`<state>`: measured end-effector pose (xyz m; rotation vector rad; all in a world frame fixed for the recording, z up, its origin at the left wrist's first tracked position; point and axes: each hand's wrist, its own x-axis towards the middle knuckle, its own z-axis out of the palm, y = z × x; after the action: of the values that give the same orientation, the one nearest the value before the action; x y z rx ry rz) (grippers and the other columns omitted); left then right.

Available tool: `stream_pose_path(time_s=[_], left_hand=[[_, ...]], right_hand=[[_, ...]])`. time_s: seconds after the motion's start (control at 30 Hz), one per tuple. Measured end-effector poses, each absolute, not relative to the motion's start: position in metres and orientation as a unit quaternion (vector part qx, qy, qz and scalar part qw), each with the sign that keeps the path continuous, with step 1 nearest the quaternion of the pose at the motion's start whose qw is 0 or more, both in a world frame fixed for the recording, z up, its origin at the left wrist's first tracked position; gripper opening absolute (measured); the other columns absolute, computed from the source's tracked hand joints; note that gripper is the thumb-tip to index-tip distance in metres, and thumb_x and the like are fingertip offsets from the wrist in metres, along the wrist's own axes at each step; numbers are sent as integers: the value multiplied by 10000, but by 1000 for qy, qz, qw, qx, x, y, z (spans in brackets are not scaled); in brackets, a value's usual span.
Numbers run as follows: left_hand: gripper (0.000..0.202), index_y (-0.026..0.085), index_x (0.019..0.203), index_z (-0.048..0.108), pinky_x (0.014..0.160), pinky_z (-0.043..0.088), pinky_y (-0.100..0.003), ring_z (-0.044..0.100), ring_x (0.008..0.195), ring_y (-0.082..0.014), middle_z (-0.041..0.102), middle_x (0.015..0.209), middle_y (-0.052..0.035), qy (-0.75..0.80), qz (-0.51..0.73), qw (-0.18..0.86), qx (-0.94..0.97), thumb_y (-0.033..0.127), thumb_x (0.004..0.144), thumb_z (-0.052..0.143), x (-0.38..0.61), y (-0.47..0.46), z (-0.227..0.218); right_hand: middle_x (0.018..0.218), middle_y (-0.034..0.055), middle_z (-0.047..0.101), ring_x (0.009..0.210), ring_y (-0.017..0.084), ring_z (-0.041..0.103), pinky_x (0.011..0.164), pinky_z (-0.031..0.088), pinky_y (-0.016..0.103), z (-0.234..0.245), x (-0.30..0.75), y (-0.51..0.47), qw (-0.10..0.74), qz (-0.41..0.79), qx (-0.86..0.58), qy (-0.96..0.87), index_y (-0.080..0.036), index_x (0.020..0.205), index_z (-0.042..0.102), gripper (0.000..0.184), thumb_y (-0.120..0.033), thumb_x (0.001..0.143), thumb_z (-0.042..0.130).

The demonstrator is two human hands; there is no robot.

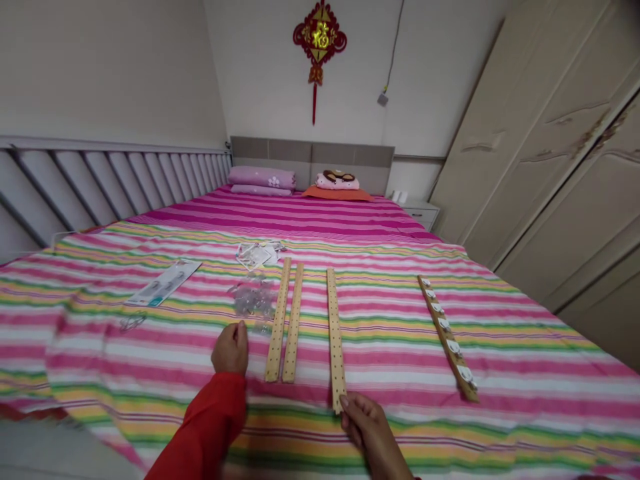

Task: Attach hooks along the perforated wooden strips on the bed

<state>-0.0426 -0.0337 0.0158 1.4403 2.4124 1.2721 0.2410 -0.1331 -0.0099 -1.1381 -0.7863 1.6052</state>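
My right hand (367, 427) pinches the near end of a light wooden strip with rows of small holes (334, 333); the strip lies lengthwise on the bed. Curled closed above the striped cover is my left hand (231, 348), and whatever its fingers may hold is hidden. Two similar perforated strips, one on the left (278, 320) and one on the right (293, 323), lie side by side between my hands. Just beyond my left hand is a heap of small clear pieces (253, 297). Farther right, a darker wooden strip (447, 340) carries several white pieces along its length.
Opened packaging (260, 253) lies beyond the clear pieces. A flat clear package (165, 283) and some thin wire-like pieces (133, 321) are on the left. The striped bed cover (390, 400) has folds. A slatted rail (110, 177) borders the left, a wardrobe (545, 153) the right.
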Motion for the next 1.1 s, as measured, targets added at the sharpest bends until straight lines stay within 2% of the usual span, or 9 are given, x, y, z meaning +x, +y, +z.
stream_pose_path(time_s=[0.17, 0.33, 0.5, 0.63, 0.83, 1.0, 1.1], left_hand=[[364, 193, 790, 607, 605, 354, -237, 517, 656, -140, 584, 695, -4, 766, 452, 86, 448, 485, 841, 395, -43, -36, 19], [394, 189, 760, 648, 631, 417, -260, 520, 648, -155, 613, 716, -9, 731, 481, 145, 461, 562, 705, 533, -45, -33, 21], [358, 179, 713, 654, 640, 433, -283, 535, 640, -165, 633, 694, -14, 735, 479, 190, 442, 521, 647, 573, -43, -26, 21], [323, 155, 679, 634, 633, 449, -290, 562, 642, -169, 630, 632, -14, 706, 544, 229, 391, 467, 609, 587, -41, -27, 26], [357, 137, 719, 628, 623, 481, -291, 579, 634, -155, 635, 630, -13, 673, 631, 223, 315, 473, 598, 612, -35, -43, 41], [427, 141, 815, 608, 631, 531, -302, 624, 600, -152, 649, 633, -10, 614, 652, 315, 314, 495, 585, 676, -9, -69, 52], [403, 156, 828, 604, 650, 551, -316, 659, 655, -182, 675, 677, -36, 594, 633, 324, 376, 509, 641, 661, 15, -89, 59]], right_hand=[[396, -51, 459, 293, 15, 255, 343, 106, 188, -6, 240, -135, 501, 656, -462, -326, -143, 556, 552, 453, -553, 693, 687], [417, -67, 439, 312, 24, 256, 345, 122, 187, -4, 241, -140, 541, 643, -458, -291, -159, 606, 545, 432, -558, 710, 673], [475, -66, 455, 354, 23, 250, 349, 145, 173, -3, 245, -147, 577, 606, -476, -270, -159, 649, 559, 393, -517, 681, 718], [473, -66, 443, 382, 41, 293, 361, 189, 172, 4, 250, -148, 597, 574, -501, -251, -165, 631, 564, 372, -489, 657, 745], [445, -68, 445, 368, 63, 298, 367, 199, 200, 20, 253, -141, 610, 535, -511, -284, -166, 716, 650, 405, -525, 578, 776], [489, -20, 542, 486, 118, 477, 477, 367, 229, 41, 237, -137, 590, 534, -465, -388, -156, 674, 669, 383, -511, 581, 780], [514, -19, 566, 478, 105, 478, 457, 364, 216, 52, 223, -137, 575, 551, -442, -412, -156, 701, 670, 379, -506, 597, 773]])
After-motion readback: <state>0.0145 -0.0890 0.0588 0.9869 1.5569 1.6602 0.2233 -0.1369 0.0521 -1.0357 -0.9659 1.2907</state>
